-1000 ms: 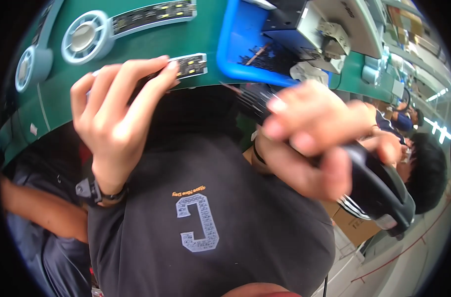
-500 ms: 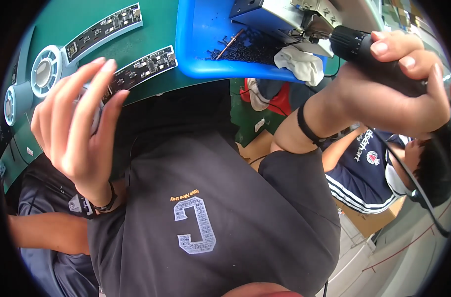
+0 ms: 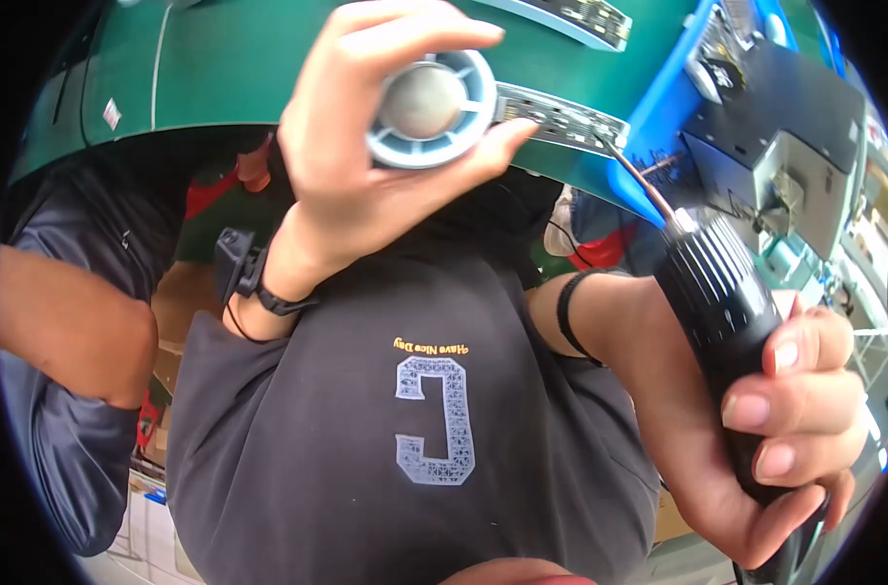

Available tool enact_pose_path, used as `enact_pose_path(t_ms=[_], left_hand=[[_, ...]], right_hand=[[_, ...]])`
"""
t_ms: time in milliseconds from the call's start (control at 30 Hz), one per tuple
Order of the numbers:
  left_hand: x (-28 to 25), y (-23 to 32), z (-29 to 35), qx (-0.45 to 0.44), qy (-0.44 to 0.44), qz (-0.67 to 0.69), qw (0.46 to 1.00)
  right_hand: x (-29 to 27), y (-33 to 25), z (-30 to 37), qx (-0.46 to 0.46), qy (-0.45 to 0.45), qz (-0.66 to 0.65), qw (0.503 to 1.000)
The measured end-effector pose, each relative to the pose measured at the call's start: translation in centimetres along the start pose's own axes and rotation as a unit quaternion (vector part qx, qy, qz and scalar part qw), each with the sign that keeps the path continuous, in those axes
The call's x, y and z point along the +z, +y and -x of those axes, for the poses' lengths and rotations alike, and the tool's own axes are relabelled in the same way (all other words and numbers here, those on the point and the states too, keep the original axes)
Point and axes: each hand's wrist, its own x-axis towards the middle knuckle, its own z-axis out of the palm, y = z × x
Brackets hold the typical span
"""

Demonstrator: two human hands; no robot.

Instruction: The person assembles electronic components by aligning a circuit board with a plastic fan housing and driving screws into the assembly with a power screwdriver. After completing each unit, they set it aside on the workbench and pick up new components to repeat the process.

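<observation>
My left hand (image 3: 332, 136) curls round the round, spoked end of a light-blue plastic housing (image 3: 478, 102). Its thumb lies along the circuit board (image 3: 561, 119) set in the housing's long arm. In my right hand (image 3: 795, 419) is a black electric screwdriver (image 3: 712, 292), fingers wrapped round its body. The copper-coloured bit points up and left, its tip at the board's right end. Whether a screw sits under the tip is too small to tell. Beyond my left hand, a second housing with a circuit board (image 3: 590, 18) lies partly out of view.
A blue tray (image 3: 644, 127) to the right holds dark small screws (image 3: 663, 171) and a black-and-metal box-shaped machine (image 3: 780, 97). The green tabletop (image 3: 220, 68) stretches left. Another person's bare arm (image 3: 74, 322) is at the left edge.
The screwdriver has moved from the machine at the tray to the board's right end. My left hand has closed round the housing's round end. The whole view has swung rightward.
</observation>
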Motion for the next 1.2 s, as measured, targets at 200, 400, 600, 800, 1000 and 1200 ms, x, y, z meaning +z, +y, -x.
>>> enact_pose_path(t_ms=[200, 400, 600, 800, 1000, 1200], left_hand=[[1.2, 0.5, 0.9, 0.026, -0.001, 0.050, 0.998], [0.8, 0.0, 0.7, 0.038, -0.008, 0.067, 0.997], [0.7, 0.0, 0.7, 0.034, -0.013, 0.080, 0.996], [0.7, 0.1, 0.8, 0.031, -0.018, 0.079, 0.996], [0.6, 0.1, 0.7, 0.032, -0.019, 0.076, 0.996], [0.7, 0.2, 0.7, 0.029, -0.023, 0.074, 0.997]], right_hand=[[1.5, 2.7, 1.0, 0.039, -0.028, -0.020, 0.999], [2.4, 3.9, 1.3, 0.051, -0.045, -0.025, 0.997], [2.6, 4.9, 1.4, 0.060, -0.053, -0.023, 0.997], [2.7, 5.0, 1.5, 0.062, -0.058, -0.030, 0.996], [2.8, 5.6, 1.6, 0.066, -0.064, -0.033, 0.995], [2.8, 6.2, 1.8, 0.072, -0.068, -0.033, 0.995]])
